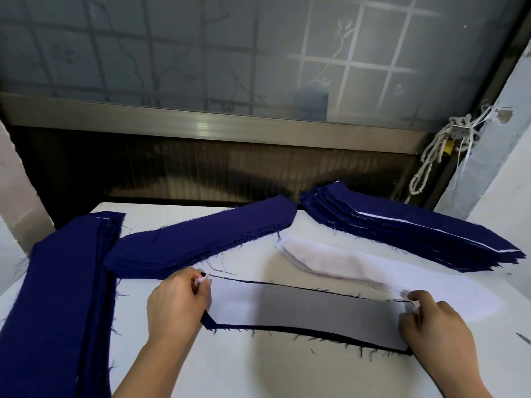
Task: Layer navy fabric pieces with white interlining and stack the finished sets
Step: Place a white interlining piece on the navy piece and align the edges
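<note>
At the table's [258,369] near edge: lining [316,308] over navy piece [207,323].
Left hand [175,303] pinches one end; right hand [436,326] (knuckles up) touches the other, grip unclear.

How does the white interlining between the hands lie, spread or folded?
Spread flat: the interlining covers the navy piece, whose edge shows around it; the left hand pinches one corner.
</note>
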A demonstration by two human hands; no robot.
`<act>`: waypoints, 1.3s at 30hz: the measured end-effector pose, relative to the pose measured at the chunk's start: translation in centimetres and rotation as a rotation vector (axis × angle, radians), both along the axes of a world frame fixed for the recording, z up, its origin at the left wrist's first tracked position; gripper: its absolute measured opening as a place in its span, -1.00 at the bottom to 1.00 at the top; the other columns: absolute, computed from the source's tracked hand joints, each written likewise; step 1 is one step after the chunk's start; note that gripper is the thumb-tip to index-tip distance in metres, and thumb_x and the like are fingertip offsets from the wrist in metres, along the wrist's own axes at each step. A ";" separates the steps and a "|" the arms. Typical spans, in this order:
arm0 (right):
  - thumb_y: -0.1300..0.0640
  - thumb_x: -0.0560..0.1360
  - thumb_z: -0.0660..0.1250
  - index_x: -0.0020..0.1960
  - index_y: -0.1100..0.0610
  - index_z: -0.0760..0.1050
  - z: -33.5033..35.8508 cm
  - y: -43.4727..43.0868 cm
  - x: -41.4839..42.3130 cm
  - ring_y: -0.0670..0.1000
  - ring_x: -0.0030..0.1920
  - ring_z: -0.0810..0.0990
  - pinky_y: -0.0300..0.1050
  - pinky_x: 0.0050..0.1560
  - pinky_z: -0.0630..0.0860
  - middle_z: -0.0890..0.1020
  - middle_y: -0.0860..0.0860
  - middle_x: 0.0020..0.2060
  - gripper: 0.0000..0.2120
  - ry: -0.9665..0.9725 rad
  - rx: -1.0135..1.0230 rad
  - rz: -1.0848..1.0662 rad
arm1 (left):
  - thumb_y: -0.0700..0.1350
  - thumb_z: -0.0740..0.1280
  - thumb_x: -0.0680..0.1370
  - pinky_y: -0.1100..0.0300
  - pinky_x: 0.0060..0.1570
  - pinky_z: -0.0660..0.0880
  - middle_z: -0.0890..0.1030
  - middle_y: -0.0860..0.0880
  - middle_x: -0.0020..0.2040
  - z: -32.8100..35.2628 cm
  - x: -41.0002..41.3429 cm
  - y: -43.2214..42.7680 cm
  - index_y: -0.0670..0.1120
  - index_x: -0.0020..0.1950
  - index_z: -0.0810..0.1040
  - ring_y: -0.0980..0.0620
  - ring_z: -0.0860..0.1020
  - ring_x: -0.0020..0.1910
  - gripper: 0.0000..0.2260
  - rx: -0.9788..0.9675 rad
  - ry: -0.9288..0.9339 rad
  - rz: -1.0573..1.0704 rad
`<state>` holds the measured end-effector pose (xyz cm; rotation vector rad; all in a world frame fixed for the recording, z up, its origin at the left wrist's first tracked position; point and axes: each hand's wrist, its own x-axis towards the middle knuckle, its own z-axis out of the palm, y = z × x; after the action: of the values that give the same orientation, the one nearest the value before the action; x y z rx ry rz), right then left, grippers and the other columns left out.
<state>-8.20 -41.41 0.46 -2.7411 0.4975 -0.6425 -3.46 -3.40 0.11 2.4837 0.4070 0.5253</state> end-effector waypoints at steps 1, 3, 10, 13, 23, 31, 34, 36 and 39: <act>0.31 0.34 0.38 0.07 0.16 0.56 -0.1 -0.1 0.0 0.21 -0.23 0.47 -0.01 -0.27 0.44 0.49 0.10 -0.42 -0.69 0.001 0.003 -0.002 | -0.01 0.30 0.58 0.17 -0.40 0.35 0.54 0.08 -0.40 0.0 0.0 0.0 0.04 -0.23 0.50 0.07 0.48 -0.38 -0.81 0.005 0.001 0.006; 0.29 0.34 0.37 0.08 0.15 0.56 -0.1 -0.1 0.1 0.19 -0.19 0.46 -0.02 -0.26 0.44 0.50 0.08 -0.41 -0.69 0.005 0.007 -0.014 | -0.04 0.31 0.57 0.20 -0.44 0.29 0.52 0.09 -0.41 0.0 0.0 -0.1 0.03 -0.23 0.50 0.11 0.44 -0.40 -0.83 0.004 -0.001 0.013; 0.27 0.29 0.41 0.06 0.13 0.56 -0.1 0.1 0.0 0.19 -0.24 0.45 -0.04 -0.29 0.43 0.41 -0.01 -0.42 -0.66 -0.016 0.032 -0.053 | -0.14 0.36 0.50 0.23 -0.44 0.30 0.56 0.13 -0.37 0.2 -0.3 0.0 0.08 -0.20 0.53 0.16 0.46 -0.37 -0.87 -0.090 -0.031 0.021; 0.31 0.27 0.42 0.04 0.17 0.57 -0.1 0.0 0.1 0.21 -0.27 0.44 -0.04 -0.31 0.42 0.36 -0.05 -0.44 -0.66 -0.035 0.018 -0.042 | -0.15 0.35 0.51 0.21 -0.40 0.38 0.61 0.14 -0.30 0.1 -0.3 0.0 0.08 -0.15 0.56 0.15 0.50 -0.33 -0.89 -0.106 -0.039 0.011; 0.32 0.27 0.42 0.04 0.27 0.57 -1.0 -1.4 0.9 0.29 -0.10 0.48 0.08 -0.15 0.44 0.57 0.21 -0.14 -0.67 -0.070 -0.008 -0.132 | -0.29 0.41 0.48 0.05 -0.17 0.38 0.50 -0.04 -0.04 0.0 -0.5 0.0 -0.13 0.07 0.62 -0.07 0.43 -0.06 -0.81 -0.005 -0.102 -0.033; 0.36 0.22 0.46 -0.10 0.28 0.59 -1.1 -0.5 2.2 0.29 -0.22 0.51 0.10 -0.16 0.37 0.56 0.20 -0.27 -0.75 -0.101 -0.240 -0.052 | -0.13 0.32 0.54 0.13 -0.23 0.48 0.62 0.13 -0.14 -0.3 0.0 -0.4 -0.01 -0.01 0.59 0.05 0.55 -0.18 -0.92 0.053 -0.109 -0.236; 0.30 0.37 0.42 -0.06 0.24 0.59 -0.1 0.9 4.7 0.26 -0.18 0.54 0.09 -0.14 0.43 0.61 0.16 -0.21 -0.85 -0.120 -0.259 0.088 | -0.10 0.30 0.55 0.10 -0.23 0.50 0.63 0.11 -0.10 -0.5 0.3 -0.6 -0.02 -0.07 0.56 0.03 0.55 -0.19 -0.94 0.132 -0.097 -0.263; 0.20 0.49 0.32 0.01 0.20 0.57 0.7 2.7 7.2 0.17 -0.14 0.55 0.04 -0.11 0.47 0.62 0.11 -0.14 -0.87 -0.052 -0.251 0.188 | -0.10 0.30 0.55 0.09 -0.26 0.49 0.62 0.11 -0.12 -0.7 0.4 -0.7 -0.03 -0.10 0.55 0.01 0.54 -0.22 -0.93 0.171 -0.093 -0.269; 0.09 0.58 0.18 0.07 0.15 0.53 1.4 5.4 11.3 0.07 -0.05 0.50 -0.04 -0.01 0.48 0.56 0.05 -0.07 -0.80 0.117 -0.244 0.284 | -0.11 0.31 0.55 0.09 -0.30 0.47 0.61 0.08 -0.17 -0.8 0.4 -0.6 -0.05 -0.11 0.57 0.00 0.53 -0.25 -0.92 0.189 -0.104 -0.279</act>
<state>3.09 -35.99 1.84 -3.0114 0.0503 -0.5015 -3.06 -4.00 -0.70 2.6201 -0.0330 0.5962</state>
